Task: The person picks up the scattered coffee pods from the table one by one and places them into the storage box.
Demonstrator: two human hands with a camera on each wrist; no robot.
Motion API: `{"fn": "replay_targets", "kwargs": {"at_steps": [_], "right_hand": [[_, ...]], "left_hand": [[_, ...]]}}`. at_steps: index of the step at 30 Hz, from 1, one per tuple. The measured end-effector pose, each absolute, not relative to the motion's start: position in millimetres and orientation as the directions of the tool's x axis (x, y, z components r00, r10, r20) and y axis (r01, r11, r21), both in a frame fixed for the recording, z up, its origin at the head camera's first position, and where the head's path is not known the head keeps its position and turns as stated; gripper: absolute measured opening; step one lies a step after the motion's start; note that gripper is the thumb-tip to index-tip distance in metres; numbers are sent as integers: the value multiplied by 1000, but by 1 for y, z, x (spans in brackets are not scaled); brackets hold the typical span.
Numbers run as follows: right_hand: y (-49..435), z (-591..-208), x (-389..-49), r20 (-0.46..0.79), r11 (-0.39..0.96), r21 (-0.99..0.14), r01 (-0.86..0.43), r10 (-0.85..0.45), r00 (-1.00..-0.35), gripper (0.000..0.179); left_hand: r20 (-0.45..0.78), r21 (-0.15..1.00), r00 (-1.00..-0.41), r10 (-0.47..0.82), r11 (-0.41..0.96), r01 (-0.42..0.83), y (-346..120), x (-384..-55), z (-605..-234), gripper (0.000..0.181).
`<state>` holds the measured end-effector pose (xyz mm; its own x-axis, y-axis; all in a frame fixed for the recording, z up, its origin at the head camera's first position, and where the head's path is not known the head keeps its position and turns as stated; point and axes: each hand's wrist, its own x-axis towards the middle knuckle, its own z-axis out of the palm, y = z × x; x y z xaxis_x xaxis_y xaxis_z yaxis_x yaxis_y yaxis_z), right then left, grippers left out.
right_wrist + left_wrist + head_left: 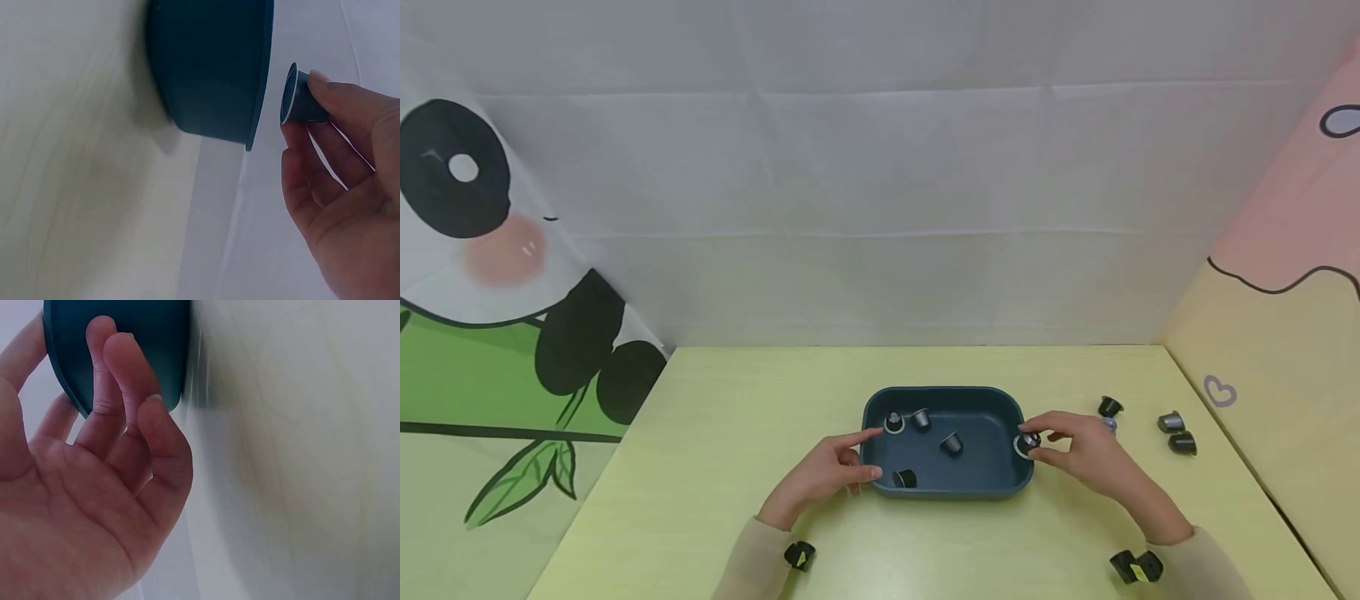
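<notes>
My right hand (1086, 446) pinches a dark coffee capsule (1028, 442) between thumb and fingers, at the right rim of a dark blue-green tray (955, 493). In the right wrist view that capsule (303, 97) shows its pale rim toward the tray. At the tray's left end my left hand (827, 475) holds the rim, with thumb and index finger over it and the other fingers outside by the wall. Inside the tray lie several capsules: one lid-down (893, 422), a grey one (921, 419), one mid-tray (952, 443) and a black one (905, 478).
Right of the tray, a black capsule (1109, 406) lies on the pale yellow table (737, 400), with a bluish one (1110, 425) partly behind the right hand. Farther right are a grey capsule (1170, 422) and a dark one (1183, 443). A white cloth wall (887, 208) stands behind.
</notes>
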<state>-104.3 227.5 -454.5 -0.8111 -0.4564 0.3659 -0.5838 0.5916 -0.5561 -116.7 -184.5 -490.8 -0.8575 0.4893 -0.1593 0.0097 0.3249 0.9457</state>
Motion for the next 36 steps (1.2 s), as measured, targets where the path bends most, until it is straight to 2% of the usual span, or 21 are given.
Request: {"fn": "replay_targets", "kwargs": {"at_steps": [6, 20, 36], "right_hand": [[215, -450, -108, 362, 549, -563, -618, -508, -782, 33], [182, -431, -120, 203, 530, -594, -605, -629, -751, 32], [149, -419, -142, 236, 461, -626, -629, -658, -715, 31]], "left_hand": [[-156, 946, -856, 493, 323, 13, -184, -117, -490, 64], [-147, 948, -855, 497, 319, 22, -184, -119, -495, 65], [-157, 947, -855, 494, 322, 12, -185, -118, -493, 65]]}}
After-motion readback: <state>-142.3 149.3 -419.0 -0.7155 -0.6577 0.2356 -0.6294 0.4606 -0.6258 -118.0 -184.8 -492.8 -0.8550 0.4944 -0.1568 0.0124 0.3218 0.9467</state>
